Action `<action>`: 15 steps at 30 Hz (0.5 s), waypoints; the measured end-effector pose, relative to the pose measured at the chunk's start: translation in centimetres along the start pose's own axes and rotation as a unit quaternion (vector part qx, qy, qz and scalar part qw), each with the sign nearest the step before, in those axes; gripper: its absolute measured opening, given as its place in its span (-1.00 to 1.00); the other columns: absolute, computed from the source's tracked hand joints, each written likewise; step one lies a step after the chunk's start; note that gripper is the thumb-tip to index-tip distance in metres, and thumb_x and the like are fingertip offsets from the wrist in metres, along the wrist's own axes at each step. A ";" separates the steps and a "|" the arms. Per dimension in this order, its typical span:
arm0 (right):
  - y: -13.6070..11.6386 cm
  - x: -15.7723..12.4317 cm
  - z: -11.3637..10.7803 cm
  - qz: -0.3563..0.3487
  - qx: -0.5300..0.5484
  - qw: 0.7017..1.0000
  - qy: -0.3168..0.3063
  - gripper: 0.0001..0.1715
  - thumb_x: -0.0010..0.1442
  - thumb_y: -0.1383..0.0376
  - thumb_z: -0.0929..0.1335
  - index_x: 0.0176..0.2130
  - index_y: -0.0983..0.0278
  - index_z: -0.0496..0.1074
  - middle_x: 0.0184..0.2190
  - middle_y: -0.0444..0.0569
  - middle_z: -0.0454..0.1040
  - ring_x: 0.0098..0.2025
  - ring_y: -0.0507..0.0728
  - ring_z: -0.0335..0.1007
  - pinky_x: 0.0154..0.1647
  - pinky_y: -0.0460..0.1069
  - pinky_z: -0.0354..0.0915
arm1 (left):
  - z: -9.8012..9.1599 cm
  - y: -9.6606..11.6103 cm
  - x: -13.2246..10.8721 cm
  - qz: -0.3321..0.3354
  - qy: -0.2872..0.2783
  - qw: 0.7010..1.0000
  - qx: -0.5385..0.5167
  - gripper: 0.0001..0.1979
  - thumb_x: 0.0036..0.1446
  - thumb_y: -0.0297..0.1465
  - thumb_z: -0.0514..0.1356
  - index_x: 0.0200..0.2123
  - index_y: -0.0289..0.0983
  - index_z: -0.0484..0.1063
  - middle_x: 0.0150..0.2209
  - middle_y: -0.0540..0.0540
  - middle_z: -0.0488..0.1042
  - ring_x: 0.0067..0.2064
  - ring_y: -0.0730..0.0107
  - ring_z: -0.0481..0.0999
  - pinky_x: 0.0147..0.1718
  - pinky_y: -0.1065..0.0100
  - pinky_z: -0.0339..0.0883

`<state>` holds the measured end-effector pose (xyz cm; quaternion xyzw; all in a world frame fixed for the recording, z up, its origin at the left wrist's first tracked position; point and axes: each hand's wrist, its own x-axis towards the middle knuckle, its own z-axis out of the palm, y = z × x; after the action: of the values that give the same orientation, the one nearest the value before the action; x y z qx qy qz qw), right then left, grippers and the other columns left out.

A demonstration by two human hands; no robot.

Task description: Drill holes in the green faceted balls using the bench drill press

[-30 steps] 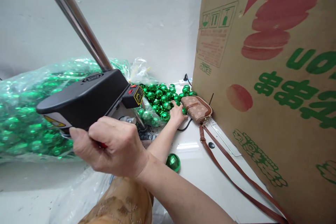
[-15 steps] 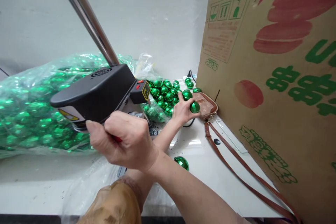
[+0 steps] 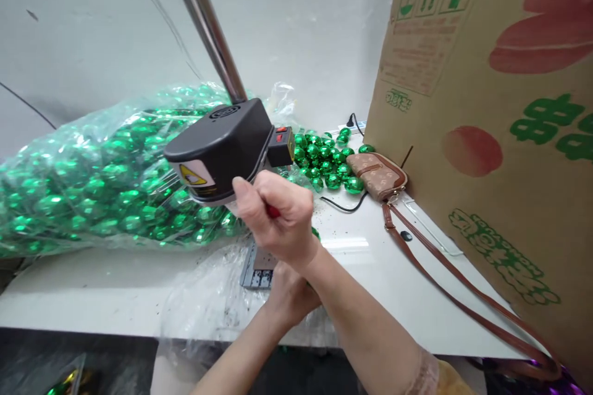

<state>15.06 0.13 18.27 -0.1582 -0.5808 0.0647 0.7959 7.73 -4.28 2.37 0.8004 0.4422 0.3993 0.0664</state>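
My right hand (image 3: 278,216) is closed in a fist round a red handle (image 3: 273,212) under the black machine head (image 3: 222,145), which hangs on a slanted steel pole (image 3: 208,18). My left hand (image 3: 290,296) lies below my right wrist, beside the grey base plate (image 3: 257,268) on the white table (image 3: 92,290). Its fingers are hidden behind the right wrist. A sliver of a green ball (image 3: 315,233) shows just past that wrist. A heap of loose green faceted balls (image 3: 324,163) lies behind the machine.
A big clear bag of green balls (image 3: 92,185) fills the left of the table. A brown purse (image 3: 376,174) with a long strap (image 3: 454,296) lies at the foot of a tall cardboard box (image 3: 491,136) on the right. A black cable (image 3: 343,205) runs in front of the heap.
My left hand left the loose heap carrying green balls and came back under the machine head. The right hand stayed on the red handle. The view shifted left and downward.
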 end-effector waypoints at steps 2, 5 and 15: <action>0.0 0.0 -0.2 -0.005 0.033 0.999 0.004 -0.48 0.28 0.37 0.32 -0.57 0.26 -0.05 -0.61 -0.27 -0.03 -0.54 -0.17 -0.13 -0.51 -0.11 -0.02 | -2.0 0.0 -1.7 0.017 0.045 0.997 0.058 -0.52 -0.17 -0.20 0.48 -0.12 -0.17 0.61 0.16 -0.25 0.26 0.12 -0.15 0.42 -0.10 0.09 0.53; -0.1 -0.1 -0.4 0.004 0.051 0.999 -0.014 -0.50 0.26 0.40 0.33 -0.57 0.28 -0.01 -0.59 -0.27 -0.03 -0.52 -0.18 -0.12 -0.50 -0.12 -0.03 | -4.7 -0.4 -3.5 0.016 0.118 0.981 0.155 -0.54 -0.19 -0.24 0.50 -0.15 -0.20 0.61 0.31 -0.25 0.03 0.22 -0.21 0.36 -0.02 0.09 0.52; 0.3 -1.0 -0.2 0.019 0.008 0.999 0.027 -0.51 0.30 0.32 0.30 -0.58 0.29 0.06 -0.63 -0.26 0.03 -0.58 -0.18 0.05 -0.54 -0.08 0.00 | -11.3 -7.2 -5.3 -0.283 0.036 0.904 0.318 -0.51 -0.03 -0.12 0.42 -0.01 -0.09 0.57 0.24 -0.24 0.10 -0.09 0.05 0.57 -0.30 0.21 0.50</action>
<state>14.92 0.12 17.22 -0.1639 -0.5554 0.0801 0.8113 -6.44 -6.75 3.56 0.6055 0.7556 0.2303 -0.0969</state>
